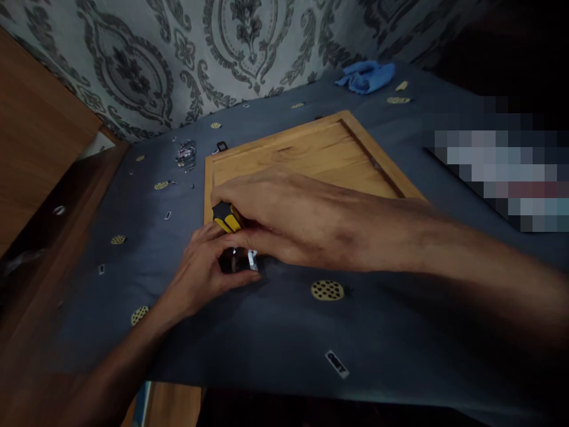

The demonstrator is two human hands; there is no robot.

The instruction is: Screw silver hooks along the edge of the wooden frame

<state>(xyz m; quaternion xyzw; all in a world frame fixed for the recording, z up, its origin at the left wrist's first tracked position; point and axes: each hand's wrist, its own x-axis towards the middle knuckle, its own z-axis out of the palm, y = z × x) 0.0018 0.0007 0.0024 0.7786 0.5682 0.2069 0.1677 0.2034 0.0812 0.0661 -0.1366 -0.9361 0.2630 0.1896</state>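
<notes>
Yellow-and-black, the tool handle (pixel 227 217) stands by the near-left part of the wooden panel (pixel 284 160), clamped in the fingers of the right hand (pixel 306 219). The left hand (pixel 202 267) curves around a shiny metal piece (pixel 252 260); whether its fingers grip, I cannot tell. Work seems under way, unfinished: loose metal pieces (pixel 185 155) remain on the tabletop (pixel 275 350), left of the panel.

The right hand (pixel 306 219) grips 1 yellow-black handle (pixel 227 217) beside the left hand (pixel 202 264).
</notes>
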